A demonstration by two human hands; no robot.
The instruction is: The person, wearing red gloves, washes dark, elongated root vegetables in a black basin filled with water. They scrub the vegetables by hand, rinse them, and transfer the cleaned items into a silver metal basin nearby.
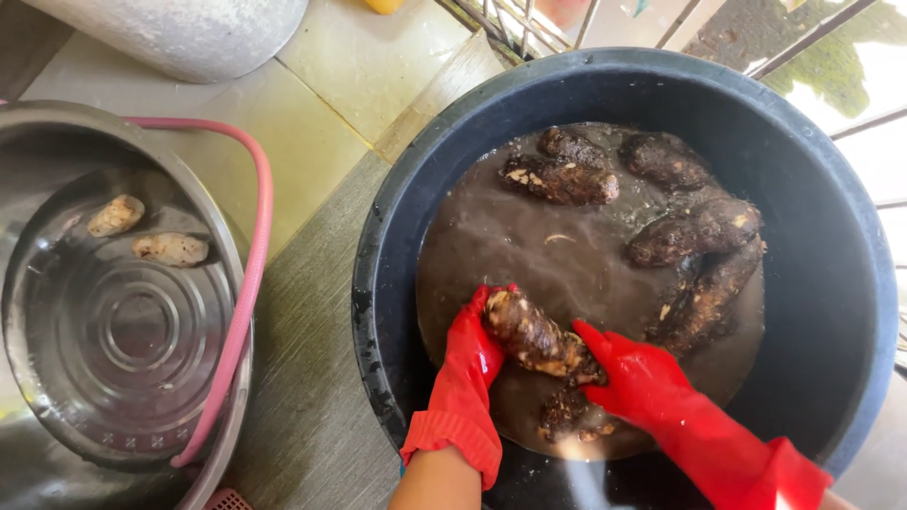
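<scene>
Fingers, left hand (472,354): red-gloved, curled around the near-left end of a muddy brown root (539,340), thumb side up by its pale cut tip.
Fingers, right hand (635,373): red-gloved, closed on the other end of the same root, fingertips pressed against its dark skin.
Root in hand: held level between both hands, just above the murky brown water (548,250), near the front of the black tub (831,283); lumpy, mud-coated, pale flesh showing at one end.
Under the hands: another dark root piece (567,416), half sunk in the water, just below the right fingers.
Further back in the tub: one root with pale patches (559,179) and a smaller one (572,144) behind it, touching; a dark rounded one (664,161) to the right; two long ones (694,229) and (704,297) lying slantwise along the right side, close together.
Tub: round, black, wide rim, wet inner wall, resting on the grey worktop (312,378).
Left of the tub: steel basin (113,378) with clear water, well apart from the tub; two pale cleaned root pieces (116,214) and (171,248) lying in it, near each other.
Over the basin: pink hose (248,283) curving along its right rim.
Beyond: yellowish tiles (283,123), a grey rounded vessel (189,33) at the top-left, metal bars (529,24) at the top.
</scene>
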